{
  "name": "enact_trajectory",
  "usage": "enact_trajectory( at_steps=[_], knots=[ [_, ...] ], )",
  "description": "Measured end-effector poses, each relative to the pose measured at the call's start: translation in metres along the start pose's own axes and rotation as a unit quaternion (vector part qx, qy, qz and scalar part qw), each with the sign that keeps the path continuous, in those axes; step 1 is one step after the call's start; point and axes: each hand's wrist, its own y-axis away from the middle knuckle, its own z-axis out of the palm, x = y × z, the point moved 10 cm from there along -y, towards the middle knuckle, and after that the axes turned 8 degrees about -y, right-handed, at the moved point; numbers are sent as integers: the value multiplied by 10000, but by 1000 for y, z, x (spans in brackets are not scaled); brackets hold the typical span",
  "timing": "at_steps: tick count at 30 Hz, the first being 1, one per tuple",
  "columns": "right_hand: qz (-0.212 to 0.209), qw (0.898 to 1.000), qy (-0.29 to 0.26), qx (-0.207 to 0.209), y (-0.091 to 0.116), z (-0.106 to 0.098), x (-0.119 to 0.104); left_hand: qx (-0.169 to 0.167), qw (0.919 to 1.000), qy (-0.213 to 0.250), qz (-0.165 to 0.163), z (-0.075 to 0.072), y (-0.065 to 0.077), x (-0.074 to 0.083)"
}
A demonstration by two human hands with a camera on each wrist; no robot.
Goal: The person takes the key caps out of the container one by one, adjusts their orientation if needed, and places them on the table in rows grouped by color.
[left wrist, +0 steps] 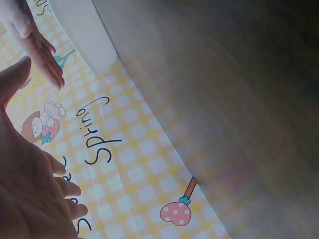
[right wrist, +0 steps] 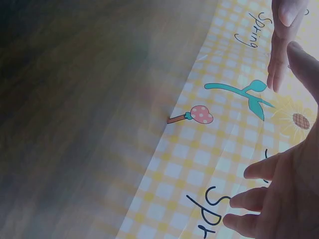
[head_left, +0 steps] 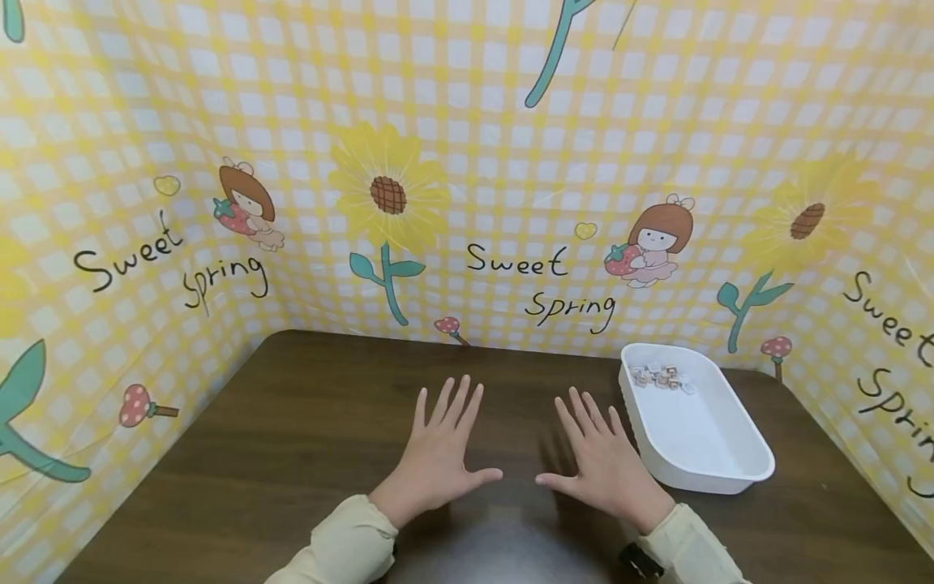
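Observation:
Over the middle of the table, my left hand is held palm down with its fingers straight and spread, thumb pointing right. My right hand mirrors it a short way to the right, its thumb pointing left. Both hands hold nothing, and a gap separates the two thumbs. Just right of the right hand stands a white plastic tray with rounded corners. Several small clear-and-brown pieces lie in a cluster at its far left end; they are too small to make out. The left wrist view shows the left palm with extended fingers.
The dark brown wooden table has rounded far corners. A yellow checked cloth printed with sunflowers, strawberries and "Sweet Spring" lettering hangs around its back and both sides. A dark band circles the right wrist by the sleeve.

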Motion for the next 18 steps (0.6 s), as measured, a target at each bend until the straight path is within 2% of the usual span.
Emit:
enact_trajectory(
  at_steps=[7,11,15,18],
  knots=[
    [-19,9999,-85,70,1,-2,2,157,9998,46,100,0,-5,6],
    [-71,9997,-177,125,2,-9,6,124,9999,-42,110,-1,-10,11],
    [-102,9989,-440,154,7,-25,17,86,9997,-163,139,0,-21,21],
    [-201,9976,-565,332,13,-45,30,164,9994,-225,201,-1,-32,35]
  ],
)
